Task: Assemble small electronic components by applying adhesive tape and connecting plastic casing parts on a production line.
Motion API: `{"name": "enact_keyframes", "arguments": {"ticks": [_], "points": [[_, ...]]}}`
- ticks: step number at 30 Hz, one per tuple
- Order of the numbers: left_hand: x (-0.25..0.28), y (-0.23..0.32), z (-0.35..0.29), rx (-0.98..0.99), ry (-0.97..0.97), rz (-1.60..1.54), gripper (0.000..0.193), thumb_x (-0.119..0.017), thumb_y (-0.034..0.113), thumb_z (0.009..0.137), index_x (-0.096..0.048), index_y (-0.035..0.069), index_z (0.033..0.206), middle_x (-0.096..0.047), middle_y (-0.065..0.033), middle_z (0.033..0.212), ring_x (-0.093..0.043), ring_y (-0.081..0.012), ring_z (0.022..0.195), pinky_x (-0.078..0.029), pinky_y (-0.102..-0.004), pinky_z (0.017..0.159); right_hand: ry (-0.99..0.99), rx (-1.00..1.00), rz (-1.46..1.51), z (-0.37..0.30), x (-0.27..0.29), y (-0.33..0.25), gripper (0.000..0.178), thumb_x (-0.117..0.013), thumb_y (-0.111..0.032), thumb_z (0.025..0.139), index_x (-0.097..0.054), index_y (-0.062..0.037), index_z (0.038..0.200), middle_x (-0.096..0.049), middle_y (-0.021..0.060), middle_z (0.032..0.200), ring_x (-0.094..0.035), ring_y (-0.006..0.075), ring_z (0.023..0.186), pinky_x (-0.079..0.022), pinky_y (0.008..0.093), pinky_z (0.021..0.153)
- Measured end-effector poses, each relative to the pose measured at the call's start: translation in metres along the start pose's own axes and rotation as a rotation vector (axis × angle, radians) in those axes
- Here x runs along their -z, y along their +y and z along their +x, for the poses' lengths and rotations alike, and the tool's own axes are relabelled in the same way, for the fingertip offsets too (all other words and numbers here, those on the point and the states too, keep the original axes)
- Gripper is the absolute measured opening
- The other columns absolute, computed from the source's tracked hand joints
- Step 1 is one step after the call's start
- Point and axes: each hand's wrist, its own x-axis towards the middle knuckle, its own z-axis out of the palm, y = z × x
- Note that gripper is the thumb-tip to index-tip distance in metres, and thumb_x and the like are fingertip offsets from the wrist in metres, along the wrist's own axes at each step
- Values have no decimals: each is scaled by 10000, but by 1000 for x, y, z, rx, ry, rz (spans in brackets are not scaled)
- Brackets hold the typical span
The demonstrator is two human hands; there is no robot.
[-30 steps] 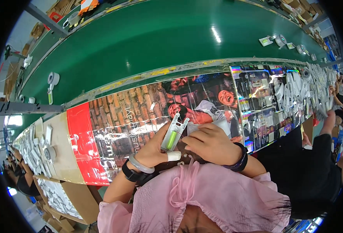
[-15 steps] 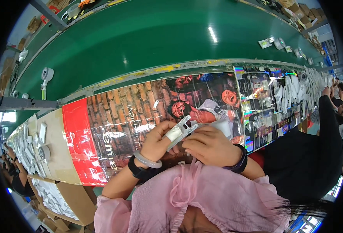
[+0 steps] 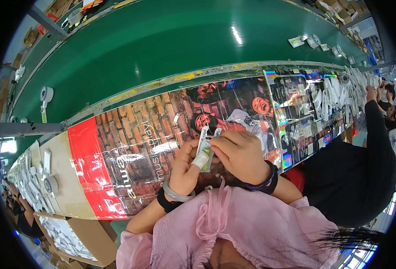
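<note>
Hands come together near the middle of the counter [image 3: 72, 197], over a printed sheet [image 3: 135, 157]. Between them is a white plastic part [image 3: 204, 142], two prongs at its far end and a green piece [image 3: 206, 165] showing nearer the person. The left hand [image 3: 184, 170] grips the part from the left side, its white-wrapped thumb lying across the front. The right hand [image 3: 240, 154] has its fingers bent, the tips touching the part's right side close to the prongs; whether they pinch anything small cannot be told. A pale bangle [image 3: 178, 196] circles the left wrist, and a dark band [image 3: 269, 177] the right.

Just beyond the hands, a small white piece [image 3: 176, 118] lies on the sheet, whose left end is red. Farther left, on the brown section of the counter, sits a round white unit [image 3: 50, 184] beside scattered white pieces; next to that stands an open cardboard box [image 3: 92, 240] filled with more of them. Rightward, white parts [image 3: 330, 96] are heaped on a dark glossy sheet [image 3: 292, 134], near a person in black [image 3: 350, 184]. Across the far side runs a green belt [image 3: 162, 49], carrying a round-headed white unit [image 3: 46, 94] at left and several white units [image 3: 313, 41] at right.
</note>
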Motion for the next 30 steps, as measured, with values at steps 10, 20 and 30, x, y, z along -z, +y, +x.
{"name": "enact_keyframes", "arguments": {"ticks": [10,20,30], "points": [[2,-7,-1,-62,-24,148,412,-460,-12,946,-372,-16,1348,-586,-94,1152,-602,-139,1028,-471,-253,860,13,52,-89,-3,-11,2,161,-676,-123,729,-631,-90,881,-538,33,800,-606,205,644,-456,343,584],[4,-6,0,-58,-61,123,425,-438,-42,925,-374,-7,1344,-600,-107,1141,-640,-156,1017,-493,-265,828,-55,86,-118,3,-10,3,125,-712,-91,748,-635,-84,846,-542,44,789,-581,229,641,-469,341,604],[8,-12,-1,-34,-41,192,449,-447,-37,911,-368,-15,1352,-605,-124,1160,-645,-160,970,-505,-267,793,-41,-10,-215,6,-13,-5,106,-695,-84,739,-605,-95,792,-545,48,784,-582,244,601,-476,353,551]]}}
